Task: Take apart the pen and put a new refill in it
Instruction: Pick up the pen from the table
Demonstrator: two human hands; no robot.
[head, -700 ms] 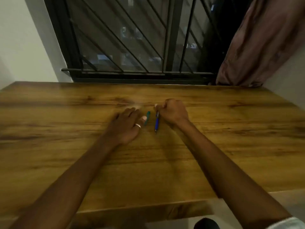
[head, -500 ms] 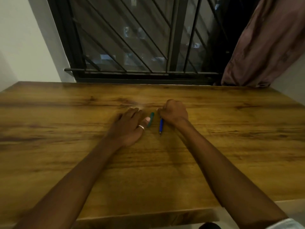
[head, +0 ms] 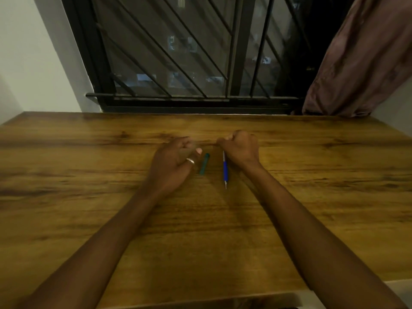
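Observation:
A blue pen [head: 225,169] lies on the wooden table [head: 89,197], its tip pointing toward me. Its upper end runs in under the thumb side of my right hand [head: 242,149], which is closed in a fist over it. A short green pen piece [head: 204,164] lies just left of the blue pen, apart from it. My left hand [head: 174,162], a ring on one finger, rests beside the green piece with its fingers curled in and its thumb tip close to the piece's far end. I see nothing in the left hand.
A barred dark window [head: 178,63] rises behind the table's far edge. A brownish curtain [head: 356,63] hangs at the back right. White walls stand at the left and the far right. The table's near edge runs across the bottom.
My left hand's fingers have curled in from lying flatter on the table. My right hand stays at the blue pen's upper end. Both pen parts lie where they were.

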